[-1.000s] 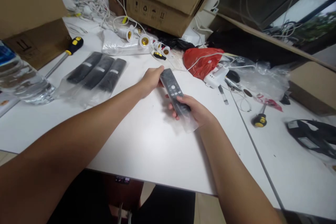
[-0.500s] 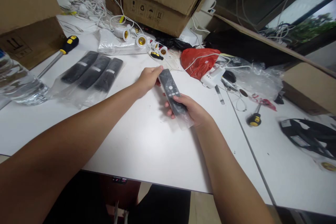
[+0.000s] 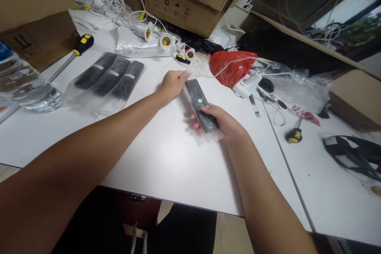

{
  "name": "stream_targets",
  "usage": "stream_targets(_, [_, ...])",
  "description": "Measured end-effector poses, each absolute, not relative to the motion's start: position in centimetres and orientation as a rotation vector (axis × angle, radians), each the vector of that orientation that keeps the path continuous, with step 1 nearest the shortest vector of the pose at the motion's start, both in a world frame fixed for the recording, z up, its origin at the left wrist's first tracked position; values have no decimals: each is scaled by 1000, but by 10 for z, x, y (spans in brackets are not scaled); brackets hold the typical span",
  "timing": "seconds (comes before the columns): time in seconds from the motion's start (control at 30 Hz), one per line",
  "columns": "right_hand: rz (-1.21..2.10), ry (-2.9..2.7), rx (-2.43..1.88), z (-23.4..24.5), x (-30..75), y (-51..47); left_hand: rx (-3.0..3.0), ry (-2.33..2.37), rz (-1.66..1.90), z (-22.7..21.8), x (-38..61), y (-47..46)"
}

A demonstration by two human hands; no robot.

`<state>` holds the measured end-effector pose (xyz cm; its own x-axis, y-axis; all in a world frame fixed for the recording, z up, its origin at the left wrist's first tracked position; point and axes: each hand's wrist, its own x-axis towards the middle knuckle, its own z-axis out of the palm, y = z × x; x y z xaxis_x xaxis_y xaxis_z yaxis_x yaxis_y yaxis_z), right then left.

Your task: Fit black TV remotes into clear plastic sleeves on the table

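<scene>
Gripping the remote [image 3: 195, 92] by its near half, the right hand [image 3: 222, 121] lays a thumb on its face and curls fingers around its left side. The left hand [image 3: 173, 85] pinches the clear sleeve [image 3: 214, 137] at the remote's far end, some fingers hidden. The remote is tilted above the middle of the table [image 3: 166, 166]. Left of it lie three wrapped remotes [image 3: 111, 75], beside a bottle [image 3: 28, 83]; on the far right, a red bag [image 3: 230, 67] touches a power strip [image 3: 247, 85].
</scene>
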<state>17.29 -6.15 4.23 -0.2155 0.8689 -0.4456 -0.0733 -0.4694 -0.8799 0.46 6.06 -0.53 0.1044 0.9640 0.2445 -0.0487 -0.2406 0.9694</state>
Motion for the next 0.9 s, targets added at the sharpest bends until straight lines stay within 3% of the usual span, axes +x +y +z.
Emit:
stream_targets(0.23, [1717, -995, -1325, 39, 171, -60, 936, 588, 1089, -4, 8, 60])
stream_targets(0.67, [1771, -1038, -1267, 39, 176, -62, 1022, 788, 1292, -14, 13, 67])
stream_targets(0.9, [1733, -1063, -1277, 40, 175, -61, 941, 637, 1184, -7, 9, 62])
